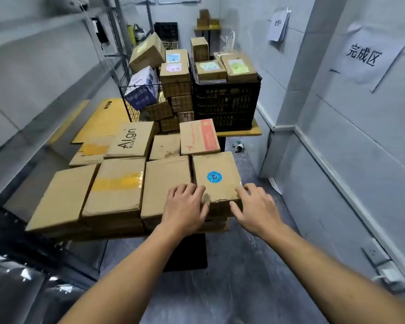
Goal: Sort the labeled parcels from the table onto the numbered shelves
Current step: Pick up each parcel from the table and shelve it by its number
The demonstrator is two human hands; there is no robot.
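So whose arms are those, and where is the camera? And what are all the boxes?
There's no machine here, just a person. The one picture comes from a camera worn on their head. It looks forward and down, so you see their own two arms reaching out. The left hand and the right hand both touch the near edge of a cardboard box with a round blue sticker. That box lies on a pile with other brown boxes, and it is not picked up yet. Farther back, a black crate and a wire basket hold more boxes, some with coloured labels.
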